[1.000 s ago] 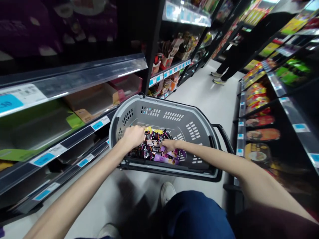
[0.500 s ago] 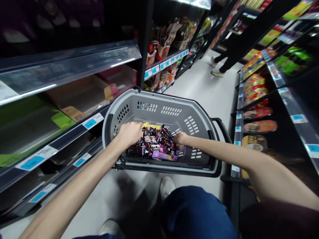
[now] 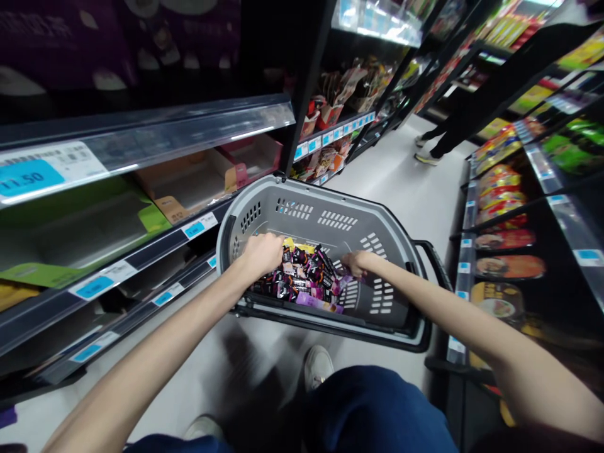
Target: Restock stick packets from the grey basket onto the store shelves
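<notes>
Wrapped packets [image 3: 304,274] — heaped inside grey basket [image 3: 314,217]; left hand [image 3: 264,253] curled at basket's left, right hand [image 3: 362,263] half-curled nearer its middle, holds unclear — apparently sorting; next move wants light touch

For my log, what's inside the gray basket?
The gray basket holds dark, purple and yellow packets; the left hand covers some, and whatever lies beneath the packets is hidden.

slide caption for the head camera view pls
Left hand and right hand inside a grey basket of small wrapped packets, in a shop aisle between shelves.
</notes>
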The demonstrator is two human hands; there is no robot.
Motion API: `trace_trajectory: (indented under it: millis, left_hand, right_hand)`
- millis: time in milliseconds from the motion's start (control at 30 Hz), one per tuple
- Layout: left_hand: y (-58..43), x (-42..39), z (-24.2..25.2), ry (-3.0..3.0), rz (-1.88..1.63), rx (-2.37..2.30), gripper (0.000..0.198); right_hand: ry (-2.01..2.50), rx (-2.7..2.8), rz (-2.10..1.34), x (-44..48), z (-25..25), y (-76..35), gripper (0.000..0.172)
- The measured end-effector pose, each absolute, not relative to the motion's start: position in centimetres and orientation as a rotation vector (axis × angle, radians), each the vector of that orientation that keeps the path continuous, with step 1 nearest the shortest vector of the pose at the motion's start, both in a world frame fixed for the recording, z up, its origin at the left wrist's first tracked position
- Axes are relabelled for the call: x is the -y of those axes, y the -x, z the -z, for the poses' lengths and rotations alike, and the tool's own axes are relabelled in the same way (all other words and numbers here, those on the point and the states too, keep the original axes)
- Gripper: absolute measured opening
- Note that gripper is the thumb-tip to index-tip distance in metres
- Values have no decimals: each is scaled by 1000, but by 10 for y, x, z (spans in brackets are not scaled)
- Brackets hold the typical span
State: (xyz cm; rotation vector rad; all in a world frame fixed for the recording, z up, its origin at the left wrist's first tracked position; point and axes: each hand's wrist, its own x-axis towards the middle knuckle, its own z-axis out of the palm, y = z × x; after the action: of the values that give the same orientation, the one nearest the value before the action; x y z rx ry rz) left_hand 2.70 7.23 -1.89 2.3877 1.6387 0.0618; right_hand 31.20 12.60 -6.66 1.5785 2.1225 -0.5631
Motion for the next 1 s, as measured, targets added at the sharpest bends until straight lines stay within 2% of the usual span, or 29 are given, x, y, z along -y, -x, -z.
trace_trajectory:
  millis: [100,233,367,500,633,800,900,1000]
  left_hand:
    - [-28,-72,18,-2403,-150,-1613,33]
    - [-29,-73,21,-2440,-331,-1523,36]
    - [-28,-78,27,-2307,-562,-1221,50]
    - [-21,-81,22,-2088,-518,-1010,53]
    - [-17,-79,16,-2001,-509,-965,51]
    - [-21,-78,17,-1775,-722,-1078,60]
    - [-24,-79,17,-1693,-635,-1010,40]
    - [-24,-78,15,-1605,-624,-955,32]
  right_hand:
    - [-1406,-2076,378,-139,17,-308,22]
    - [-1119,-2350,186,-135,-37,-284,18]
    - [-844,-2716,242,-124,-63,-252,20]
    - [-829,-2887,446,-127,-65,-248,15]
    - [-956,-3023,790,-139,-49,-268,10]
    - [-1053,-3100,1210,-139,-29,-278,21]
    - [-1114,-3140,1291,-135,-28,-275,36]
    - [-1275,-3235,1160,-135,-29,-273,33]
